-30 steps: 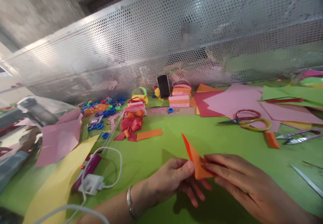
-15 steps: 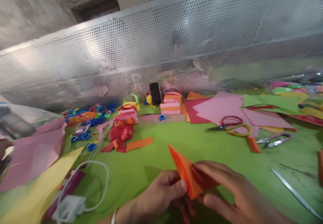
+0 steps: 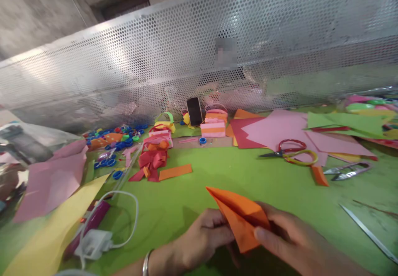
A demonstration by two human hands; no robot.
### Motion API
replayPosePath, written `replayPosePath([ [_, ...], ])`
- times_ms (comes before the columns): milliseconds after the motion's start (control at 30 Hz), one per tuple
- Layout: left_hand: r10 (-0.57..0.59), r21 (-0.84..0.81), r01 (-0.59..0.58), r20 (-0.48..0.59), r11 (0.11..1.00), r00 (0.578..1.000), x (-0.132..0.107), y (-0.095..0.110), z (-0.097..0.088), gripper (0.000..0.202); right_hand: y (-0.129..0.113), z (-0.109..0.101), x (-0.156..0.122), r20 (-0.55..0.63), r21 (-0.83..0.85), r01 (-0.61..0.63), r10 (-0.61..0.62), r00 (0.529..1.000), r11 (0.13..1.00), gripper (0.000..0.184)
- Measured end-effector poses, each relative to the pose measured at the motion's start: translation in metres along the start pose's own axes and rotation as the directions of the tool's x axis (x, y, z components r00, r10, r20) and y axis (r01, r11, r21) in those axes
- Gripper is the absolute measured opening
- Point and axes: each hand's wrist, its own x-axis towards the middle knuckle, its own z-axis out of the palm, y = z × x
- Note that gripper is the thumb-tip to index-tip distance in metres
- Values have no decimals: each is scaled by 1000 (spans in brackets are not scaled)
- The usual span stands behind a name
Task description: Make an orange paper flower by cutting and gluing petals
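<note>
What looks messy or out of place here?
Nothing looks damaged. Small blue rings lie scattered at the left beside a crumpled heap of red paper scraps. The orange paper between left hand and right hand is folded neatly.

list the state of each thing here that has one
orange paper: folded to a point, held in both hands
left hand: pinching the orange paper
right hand: gripping the orange paper
scissors: blades shut, lying flat
phone: screen dark, propped upright

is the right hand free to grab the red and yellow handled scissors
Probably not now: right hand and left hand both hold the folded orange paper. The red and yellow handled scissors lie uncovered ahead.
</note>
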Motion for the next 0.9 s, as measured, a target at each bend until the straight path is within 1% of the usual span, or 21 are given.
replayPosePath([
  [33,-9,3,9,-10,1000,1000,-1,2,0,28,1,-2,2,-13,104,-103,105,994,989,45],
  [67,-25,9,25,-23,1000,999,-2,3,-1,20,2,-5,4,-44,200,-190,203,978,961,45],
  [100,-44,19,45,-35,999,998,-3,4,-3,16,3,-8,6,-89,281,-243,277,957,928,45],
  [133,-58,28,60,-49,998,997,-3,4,-5,15,3,-11,7,-135,342,-264,325,936,902,45],
  [167,-68,37,71,-59,997,996,-2,2,-7,16,4,-14,9,-170,375,-265,347,922,888,45],
  [233,-63,32,64,-59,997,996,1,-3,-13,23,2,-18,11,-208,371,-245,337,918,896,44],
  [267,-41,2,41,-59,999,997,3,-6,-16,31,1,-19,12,-214,349,-237,324,922,906,44],
  [367,-8,-154,0,-52,988,999,7,-15,-22,71,-1,-19,12,-243,248,-239,299,923,939,44],
  [400,-9,-197,-4,-69,980,998,7,-16,-23,81,-2,-19,10,-260,200,-236,284,923,951,44],
  [433,-10,-212,-8,-86,977,996,6,-16,-22,87,-1,-18,9,-281,144,-232,265,923,962,44],
  [467,-4,-197,-16,-100,980,995,5,-15,-21,88,-1,-17,7,-306,79,-227,240,921,971,44],
  [533,24,-139,-41,-122,989,992,2,-11,-17,80,-1,-14,3,-343,-69,-204,168,924,977,44],
  [600,19,-110,-34,-136,993,990,0,-7,-12,63,-2,-12,0,-339,-192,-152,79,938,970,44],
  [633,3,-118,-20,-142,993,990,0,-5,-10,54,-2,-11,-1,-322,-215,-130,55,945,968,44],
  [667,-10,-132,-10,-152,991,988,0,-4,-9,46,-3,-11,-1,-298,-203,-123,59,953,971,43],
  [700,-18,-145,-5,-160,989,987,0,-4,-8,39,-3,-11,-1,-255,-151,-132,90,963,980,41],
  [767,-14,-161,-14,-171,987,985,2,-4,-7,31,-4,-13,2,-147,55,-183,189,971,982,35],
  [833,-7,-173,-25,-183,985,983,3,-6,-8,30,-4,-14,5,-46,300,-222,247,968,928,37],
  [900,-4,-190,-33,-188,981,982,3,-7,-9,31,-3,-14,7,29,477,-253,273,962,842,42],
])
